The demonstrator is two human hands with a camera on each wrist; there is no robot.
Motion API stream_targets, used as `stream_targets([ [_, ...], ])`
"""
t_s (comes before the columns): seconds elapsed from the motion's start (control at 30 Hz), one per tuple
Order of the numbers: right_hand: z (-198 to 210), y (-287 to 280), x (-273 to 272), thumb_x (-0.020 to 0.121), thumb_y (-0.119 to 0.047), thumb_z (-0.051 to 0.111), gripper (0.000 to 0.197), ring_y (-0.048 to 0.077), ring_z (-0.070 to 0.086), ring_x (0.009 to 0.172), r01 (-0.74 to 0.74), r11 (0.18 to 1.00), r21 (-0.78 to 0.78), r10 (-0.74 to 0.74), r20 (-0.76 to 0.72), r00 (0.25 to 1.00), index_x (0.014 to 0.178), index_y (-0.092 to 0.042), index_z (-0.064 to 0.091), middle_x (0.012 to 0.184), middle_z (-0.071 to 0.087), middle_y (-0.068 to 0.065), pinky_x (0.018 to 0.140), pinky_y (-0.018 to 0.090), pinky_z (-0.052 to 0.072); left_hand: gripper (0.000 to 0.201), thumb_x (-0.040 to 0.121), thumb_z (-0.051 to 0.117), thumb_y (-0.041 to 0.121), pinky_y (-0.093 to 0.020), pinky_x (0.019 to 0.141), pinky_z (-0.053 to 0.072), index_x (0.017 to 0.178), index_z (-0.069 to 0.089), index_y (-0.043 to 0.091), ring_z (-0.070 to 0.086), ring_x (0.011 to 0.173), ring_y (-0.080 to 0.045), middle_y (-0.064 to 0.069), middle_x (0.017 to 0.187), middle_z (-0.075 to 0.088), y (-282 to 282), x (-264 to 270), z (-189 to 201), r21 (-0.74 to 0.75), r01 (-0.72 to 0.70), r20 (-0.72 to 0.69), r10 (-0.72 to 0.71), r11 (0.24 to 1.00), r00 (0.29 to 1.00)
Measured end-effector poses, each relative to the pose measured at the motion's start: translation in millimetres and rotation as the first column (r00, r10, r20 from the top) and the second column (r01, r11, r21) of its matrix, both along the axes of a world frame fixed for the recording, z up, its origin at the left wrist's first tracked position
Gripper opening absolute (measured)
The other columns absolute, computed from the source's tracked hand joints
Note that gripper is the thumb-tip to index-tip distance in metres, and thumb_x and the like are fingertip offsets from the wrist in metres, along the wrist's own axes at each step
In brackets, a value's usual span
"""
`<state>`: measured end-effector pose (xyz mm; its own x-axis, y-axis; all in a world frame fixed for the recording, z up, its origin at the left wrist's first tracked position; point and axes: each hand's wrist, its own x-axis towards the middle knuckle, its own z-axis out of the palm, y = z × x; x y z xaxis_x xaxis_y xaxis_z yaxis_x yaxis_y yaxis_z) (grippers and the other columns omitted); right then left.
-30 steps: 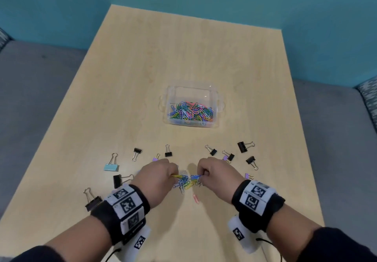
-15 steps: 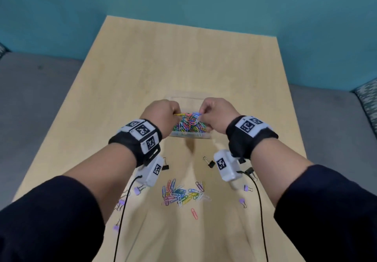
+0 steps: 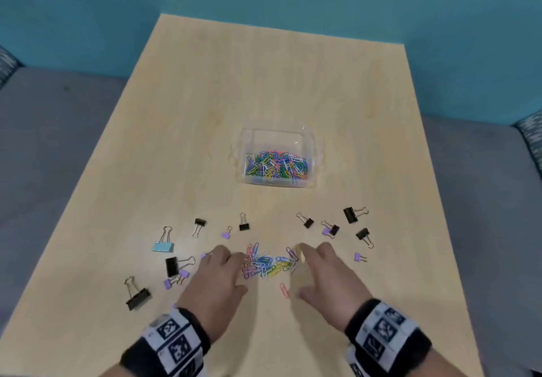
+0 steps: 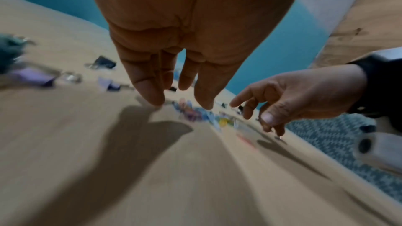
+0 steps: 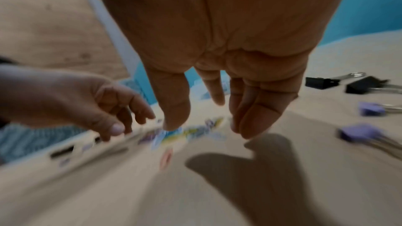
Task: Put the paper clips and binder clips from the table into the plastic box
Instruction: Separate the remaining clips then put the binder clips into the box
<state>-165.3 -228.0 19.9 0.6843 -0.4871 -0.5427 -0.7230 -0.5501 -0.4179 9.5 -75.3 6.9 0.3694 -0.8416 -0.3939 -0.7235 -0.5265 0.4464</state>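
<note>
A clear plastic box (image 3: 312, 158) sits mid-table with a heap of coloured paper clips (image 3: 275, 167) inside. Nearer me, a small pile of coloured paper clips (image 3: 268, 263) lies on the wood, with one pink clip (image 3: 284, 290) apart in front. My left hand (image 3: 218, 274) (image 4: 180, 90) hovers at the pile's left edge, fingers straight and holding nothing. My right hand (image 3: 321, 274) (image 5: 204, 118) hovers at the pile's right edge, also open and holding nothing. Black, purple and blue binder clips lie scattered either side, such as a blue one (image 3: 162, 246) and a black one (image 3: 350, 214).
The wooden table (image 3: 272, 77) stretches bare behind the box to a teal wall. Grey cushioned seating flanks both long sides. A large black binder clip (image 3: 137, 300) lies near the front left edge.
Both hands carried paper clips from the near pile to the box, let them go there, and have come back empty to the pile. The pile on the table is smaller.
</note>
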Motion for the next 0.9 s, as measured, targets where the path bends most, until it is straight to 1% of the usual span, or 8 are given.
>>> stream_targets([
  [0.13, -17.5, 26.2, -14.8, 0.079, -0.039, 0.069, 0.088, 0.017, 0.04, 0.103, 0.043, 0.996, -0.081, -0.042, 0.012, 0.999, 0.144, -0.033, 0.009, 0.114, 0.029, -0.005, 0.087, 0.026, 0.043, 0.069, 0.079, 0.066, 0.031, -0.027, 0.083, 0.042, 0.138, 0.032, 0.025, 0.04, 0.095, -0.015, 0.008, 0.104, 0.033, 11.5, -9.8, -15.0, -0.015, -0.07, -0.034, 0.069, 0.997, 0.997],
  [0.23, -27.5, 27.7, -4.3, 0.084, -0.037, 0.066, 0.08, 0.017, 0.036, 0.107, 0.065, 0.992, -0.112, -0.056, 0.081, 0.995, 0.145, -0.03, 0.014, 0.117, 0.03, -0.004, 0.09, 0.026, 0.041, 0.071, 0.079, 0.066, 0.028, -0.029, 0.085, 0.044, 0.139, 0.029, 0.027, 0.043, 0.097, -0.016, 0.006, 0.105, 0.034, -1.4, -9.5, -21.0, -0.057, -0.08, -0.03, 0.079, 0.995, 0.996],
  [0.4, -33.7, 18.9, 26.8, 0.084, -0.035, 0.066, 0.044, 0.019, 0.04, 0.099, 0.088, 0.984, -0.155, -0.062, 0.165, 0.984, 0.12, -0.025, 0.042, 0.107, 0.037, -0.001, 0.082, 0.032, 0.045, 0.054, 0.08, 0.063, 0.021, -0.036, 0.08, 0.047, 0.129, 0.041, 0.03, 0.048, 0.091, -0.022, 0.001, 0.103, 0.038, -30.1, -1.0, -30.5, -0.065, -0.064, 0.012, 0.065, 0.996, 0.998],
  [0.53, -37.4, 16.4, 40.6, 0.088, -0.027, 0.061, 0.029, 0.023, 0.042, 0.096, 0.051, 0.979, -0.198, -0.016, 0.176, 0.984, 0.114, -0.021, 0.05, 0.106, 0.04, 0.004, 0.08, 0.037, 0.046, 0.032, 0.082, 0.062, 0.018, -0.041, 0.076, 0.049, 0.113, 0.057, 0.022, 0.052, 0.087, -0.025, -0.004, 0.101, 0.044, -43.4, 1.8, -36.9, -0.072, -0.019, 0.059, 0.023, 0.997, 0.998],
  [0.63, -38.3, 17.6, 42.7, 0.089, -0.015, 0.056, 0.014, 0.024, 0.042, 0.088, 0.019, 0.972, -0.236, 0.024, 0.177, 0.984, 0.102, -0.016, 0.051, 0.105, 0.042, 0.006, 0.072, 0.039, 0.047, 0.019, 0.083, 0.061, 0.015, -0.039, 0.067, 0.049, 0.101, 0.061, 0.019, 0.05, 0.078, -0.023, -0.003, 0.096, 0.045, -45.9, 2.6, -39.3, -0.045, 0.068, 0.147, -0.061, 0.997, 0.987],
  [0.73, -38.2, 18.6, 40.9, 0.081, 0.002, 0.051, 0.022, 0.024, 0.04, 0.082, -0.047, 0.963, -0.267, 0.084, 0.127, 0.988, 0.092, -0.016, 0.046, 0.099, 0.042, 0.007, 0.065, 0.041, 0.045, 0.019, 0.078, 0.063, 0.007, -0.033, 0.055, 0.039, 0.09, 0.055, 0.019, 0.039, 0.07, -0.019, -0.002, 0.091, 0.043, -45.3, 0.8, -37.0, 0.043, 0.143, 0.224, -0.149, 0.989, 0.963],
  [0.8, -36.7, 17.6, 39.6, 0.078, 0.007, 0.048, 0.027, 0.025, 0.04, 0.082, -0.087, 0.957, -0.276, 0.118, 0.101, 0.988, 0.092, -0.017, 0.045, 0.098, 0.042, 0.008, 0.063, 0.04, 0.043, 0.023, 0.078, 0.054, 0.0, -0.032, 0.057, 0.032, 0.092, 0.049, 0.018, 0.034, 0.073, -0.019, -0.003, 0.093, 0.042, -44.7, -2.4, -31.5, 0.07, 0.183, 0.261, -0.196, 0.98, 0.945],
  [0.9, -31.6, 15.2, 39.8, 0.075, 0.01, 0.045, 0.032, 0.024, 0.037, 0.079, -0.145, 0.948, -0.284, 0.17, 0.067, 0.983, 0.095, -0.014, 0.046, 0.099, 0.043, 0.009, 0.061, 0.036, 0.032, 0.029, 0.077, 0.045, -0.005, -0.033, 0.061, 0.031, 0.098, 0.047, 0.015, 0.043, 0.084, -0.024, -0.005, 0.097, 0.043, -44.1, -5.3, -22.0, 0.073, 0.221, 0.283, -0.233, 0.972, 0.93],
])
